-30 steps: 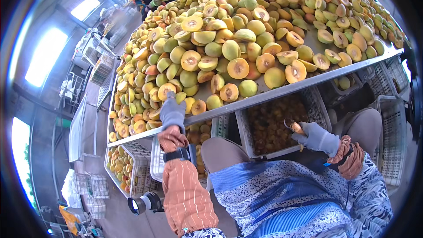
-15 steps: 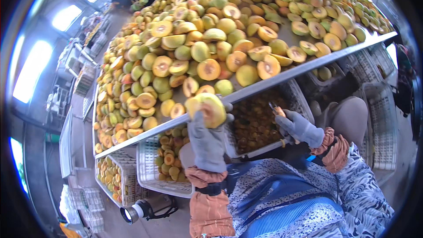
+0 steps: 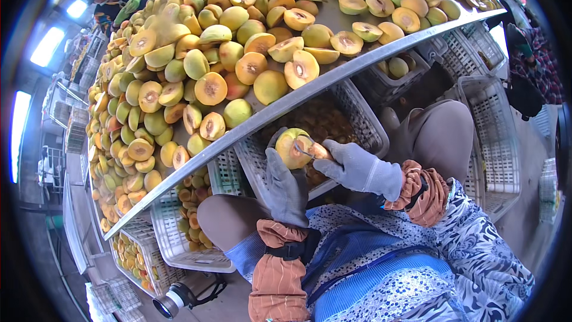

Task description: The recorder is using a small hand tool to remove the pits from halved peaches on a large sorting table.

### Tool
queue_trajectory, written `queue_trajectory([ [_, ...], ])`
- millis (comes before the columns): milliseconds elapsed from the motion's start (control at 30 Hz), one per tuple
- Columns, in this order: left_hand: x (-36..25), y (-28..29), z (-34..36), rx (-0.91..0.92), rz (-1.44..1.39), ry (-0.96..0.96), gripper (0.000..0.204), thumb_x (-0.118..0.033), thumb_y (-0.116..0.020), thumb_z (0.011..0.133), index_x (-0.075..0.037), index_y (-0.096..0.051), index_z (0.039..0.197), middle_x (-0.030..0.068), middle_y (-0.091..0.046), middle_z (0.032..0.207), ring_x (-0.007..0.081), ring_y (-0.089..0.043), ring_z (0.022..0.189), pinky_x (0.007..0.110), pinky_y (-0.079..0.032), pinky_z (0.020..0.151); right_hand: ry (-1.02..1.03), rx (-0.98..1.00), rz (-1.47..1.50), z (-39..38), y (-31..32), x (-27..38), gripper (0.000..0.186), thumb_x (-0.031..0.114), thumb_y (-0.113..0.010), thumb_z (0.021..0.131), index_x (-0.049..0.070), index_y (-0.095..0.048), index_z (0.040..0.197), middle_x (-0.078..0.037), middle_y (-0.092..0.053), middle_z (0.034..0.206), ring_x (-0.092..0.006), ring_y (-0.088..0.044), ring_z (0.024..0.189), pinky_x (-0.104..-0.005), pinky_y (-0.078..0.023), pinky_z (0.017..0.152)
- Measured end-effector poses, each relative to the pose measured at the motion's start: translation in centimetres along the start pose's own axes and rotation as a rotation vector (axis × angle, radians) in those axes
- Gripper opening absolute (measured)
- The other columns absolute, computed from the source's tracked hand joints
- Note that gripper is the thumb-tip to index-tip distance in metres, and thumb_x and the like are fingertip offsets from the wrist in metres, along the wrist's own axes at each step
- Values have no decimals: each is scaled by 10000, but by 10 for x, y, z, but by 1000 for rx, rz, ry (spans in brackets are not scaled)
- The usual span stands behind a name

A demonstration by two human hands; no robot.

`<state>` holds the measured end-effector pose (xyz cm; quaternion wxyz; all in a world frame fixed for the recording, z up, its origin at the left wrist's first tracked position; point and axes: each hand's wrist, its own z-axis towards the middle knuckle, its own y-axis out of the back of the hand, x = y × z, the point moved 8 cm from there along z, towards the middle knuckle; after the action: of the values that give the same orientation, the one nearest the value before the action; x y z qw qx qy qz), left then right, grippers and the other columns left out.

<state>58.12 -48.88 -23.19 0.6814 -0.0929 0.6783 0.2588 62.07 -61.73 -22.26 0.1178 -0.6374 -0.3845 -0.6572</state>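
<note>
In the middle, in front of the table edge, my gloved left hand (image 3: 286,189) holds a yellow-green peach half (image 3: 291,148), partly wrapped by its fingers. My right hand (image 3: 364,172), also in a grey glove, grips a small pitting tool (image 3: 322,152) with a wooden-looking handle and a thin curved metal end. That metal end meets the cut side of the peach; how deep it goes cannot be made out. Below both hands sits a crate (image 3: 376,120) with wet brownish bits in it, partly hidden by my hands and the table edge.
A metal-edged table (image 3: 333,79) heaped with halved peaches (image 3: 211,88) slopes across in front. Beneath it stand white crates of peach halves (image 3: 164,226) at left and more white crates (image 3: 494,149) at right. A lamp-like cylinder (image 3: 170,304) lies at lower left. Another person (image 3: 116,0) is at far left.
My left hand has brought the peach half from the table edge down toward me. My right hand has moved left, bringing the pitting tool to the fruit. The whole view has shifted.
</note>
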Motion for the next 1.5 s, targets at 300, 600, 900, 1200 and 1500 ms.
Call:
queue_trajectory([
  [300, -2, 2, -2, -26, 27, 50, 483, -387, -222, 947, -26, -468, 1152, 124, -513, 1093, 211, -503, 977, 304, -392, 870, -28, 16, -212, 5, -12, -8, 252, 251, -528, 851, 15, -476, 922, -213, -558, 740, -382, -559, 699, -374, -432, 581],
  [600, -3, 2, -9, -137, -132, 14, 385, -330, -270, 939, -24, -467, 1064, 125, -498, 1052, 211, -488, 959, 319, -381, 867, -314, 162, 356, 0, -30, -9, 337, 330, -478, 889, 17, -483, 1014, -14, -502, 609, -72, -462, 491, -246, -384, 444],
  [900, -12, -1, -8, -112, 91, -139, 266, -215, -499, 857, -10, -488, 1026, 143, -529, 986, 245, -543, 885, 332, -449, 769, -168, 286, 125, 12, -38, -35, 346, 328, -506, 868, -1, -517, 973, -80, -565, 658, -162, -528, 547, -286, -430, 527],
  [1200, 27, -11, -4, -145, -762, 165, 505, -505, -310, 897, -42, -467, 1021, 129, -571, 885, 223, -574, 696, 311, -496, 636, -103, 344, -160, 9, -40, -20, 359, 297, -547, 847, 1, -488, 1042, -150, -614, 772, -221, -617, 682, -296, -477, 621],
  [1500, 4, 5, 3, -62, -336, 18, 335, -301, -365, 896, 1, -503, 937, 120, -580, 867, 196, -580, 724, 279, -488, 644, -115, 353, -162, 9, -42, -19, 359, 289, -545, 839, 9, -483, 1056, -182, -600, 797, -312, -596, 741, -351, -466, 657],
])
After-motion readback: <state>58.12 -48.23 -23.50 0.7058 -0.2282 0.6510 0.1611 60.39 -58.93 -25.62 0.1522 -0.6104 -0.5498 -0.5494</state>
